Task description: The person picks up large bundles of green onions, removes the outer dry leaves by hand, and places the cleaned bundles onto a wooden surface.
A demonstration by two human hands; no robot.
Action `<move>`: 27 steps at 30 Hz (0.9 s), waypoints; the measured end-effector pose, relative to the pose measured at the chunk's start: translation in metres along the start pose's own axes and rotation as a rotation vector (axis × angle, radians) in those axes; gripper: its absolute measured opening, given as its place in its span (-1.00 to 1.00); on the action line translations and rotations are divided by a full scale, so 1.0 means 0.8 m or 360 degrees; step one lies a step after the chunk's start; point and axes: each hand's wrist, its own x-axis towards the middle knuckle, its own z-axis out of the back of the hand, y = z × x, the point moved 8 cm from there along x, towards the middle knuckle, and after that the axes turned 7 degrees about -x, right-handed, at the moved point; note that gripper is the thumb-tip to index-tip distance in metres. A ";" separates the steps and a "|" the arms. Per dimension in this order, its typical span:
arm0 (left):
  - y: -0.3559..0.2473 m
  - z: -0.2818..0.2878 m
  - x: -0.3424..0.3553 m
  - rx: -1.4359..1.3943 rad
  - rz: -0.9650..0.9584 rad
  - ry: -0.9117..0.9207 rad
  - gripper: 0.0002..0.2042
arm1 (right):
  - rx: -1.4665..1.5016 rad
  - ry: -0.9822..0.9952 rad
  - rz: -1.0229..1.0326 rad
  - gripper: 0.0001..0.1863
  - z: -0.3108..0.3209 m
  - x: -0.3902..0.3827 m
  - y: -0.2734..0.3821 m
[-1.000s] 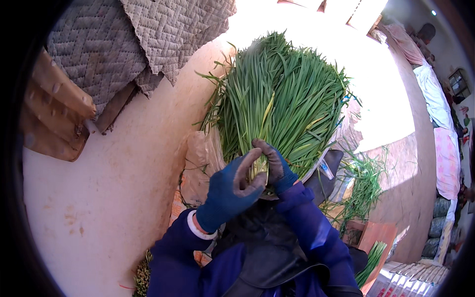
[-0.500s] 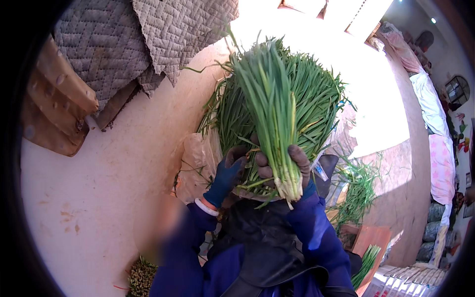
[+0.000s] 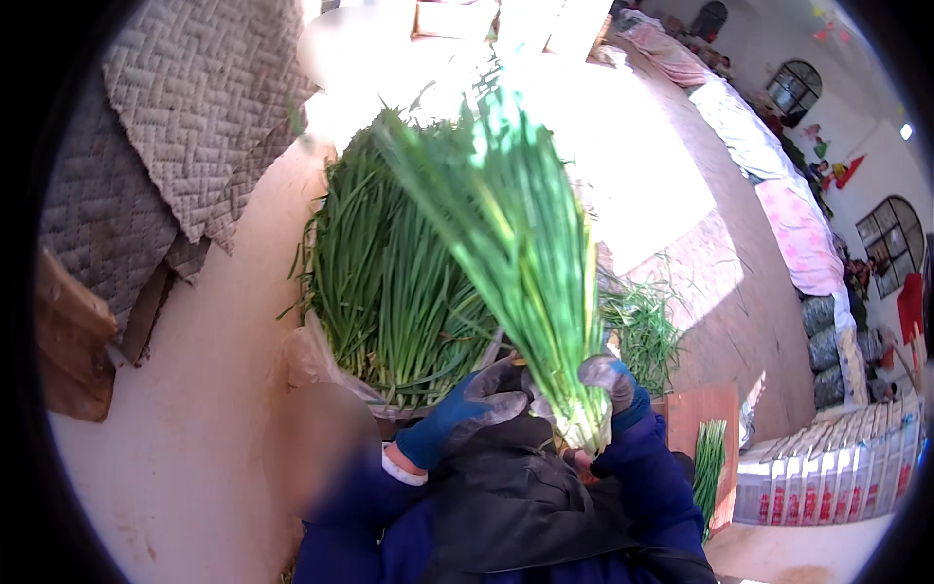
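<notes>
In a blue glove with grey palm, my right hand [image 3: 608, 384] grips a bunch of long green leafy stalks [image 3: 511, 263] by its pale root ends, the leaves fanning upward into bright sunlight. My left hand [image 3: 462, 409], gloved alike, is just left of the root ends, fingers curved and apart, with nothing visible in it. Behind lies a large pile of the same greens [image 3: 370, 263] on clear plastic sheeting [image 3: 306, 355]. A dark apron [image 3: 506, 506] covers my lap below both hands.
Grey quilted mats [image 3: 185, 107] and brown material [image 3: 73, 341] lie left. Right are loose leaves [image 3: 647, 341], a wooden board [image 3: 686, 419] with trimmed greens [image 3: 710, 457], a stack of printed flat items [image 3: 817, 467] and covered rows along the wall [image 3: 793, 229]. A blurred patch hides part of the lower left.
My right hand has lifted the bunch out of the pile and moved it rightward. My left hand has come away from the bunch. The view has shifted, showing more of the right side.
</notes>
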 end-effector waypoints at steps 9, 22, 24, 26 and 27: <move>0.062 -0.003 0.126 -0.0886 -0.0124 0.0188 -0.59 | -0.0877 -0.0126 -0.0099 -0.40 0.082 -0.075 0.003; 0.261 -0.053 0.229 0.0383 0.0194 0.0447 -0.56 | -0.0997 -0.0338 0.0807 -0.34 0.232 -0.170 0.135; 0.299 -0.064 0.232 0.0362 0.0526 0.0482 -0.60 | -0.0703 -0.0394 0.0920 -0.40 0.264 -0.179 0.120; 0.350 -0.024 0.241 0.0680 0.0813 0.0547 -0.57 | -0.0640 -0.0623 0.0903 -0.45 0.302 -0.185 0.086; 0.375 0.011 0.247 0.0781 0.0669 0.0544 -0.56 | -0.0633 -0.0728 0.0886 -0.48 0.317 -0.186 0.069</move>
